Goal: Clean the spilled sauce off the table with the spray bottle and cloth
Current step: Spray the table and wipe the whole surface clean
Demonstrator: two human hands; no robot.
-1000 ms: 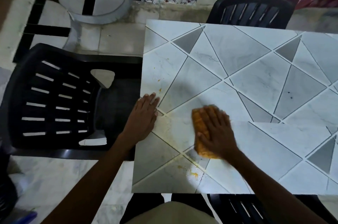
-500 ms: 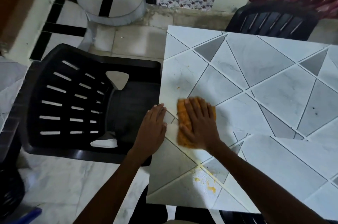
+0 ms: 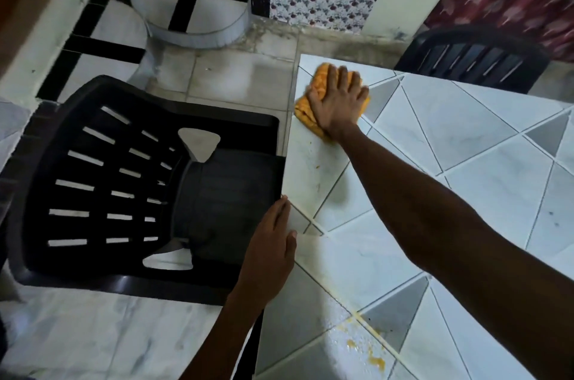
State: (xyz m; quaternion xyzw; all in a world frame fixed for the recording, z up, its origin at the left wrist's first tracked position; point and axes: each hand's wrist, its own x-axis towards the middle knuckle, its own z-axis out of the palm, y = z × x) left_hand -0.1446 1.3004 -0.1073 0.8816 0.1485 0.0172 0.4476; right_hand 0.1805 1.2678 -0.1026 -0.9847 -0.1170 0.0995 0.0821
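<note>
Cloth lies under right hand, fingers spread, at table corner; left hand, fingers straight, rests on edge.

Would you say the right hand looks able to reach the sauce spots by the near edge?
Probably yes: only bare table lies between the cloth under the right hand and the sauce spots; the left hand rests aside at the edge.

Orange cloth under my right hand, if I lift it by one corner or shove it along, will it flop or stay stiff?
Probably floppy: the orange cloth bunches into folds under the flat right hand, so it would likely droop when lifted. It should slide easily on the glossy tiled table if pressed flat.
</note>
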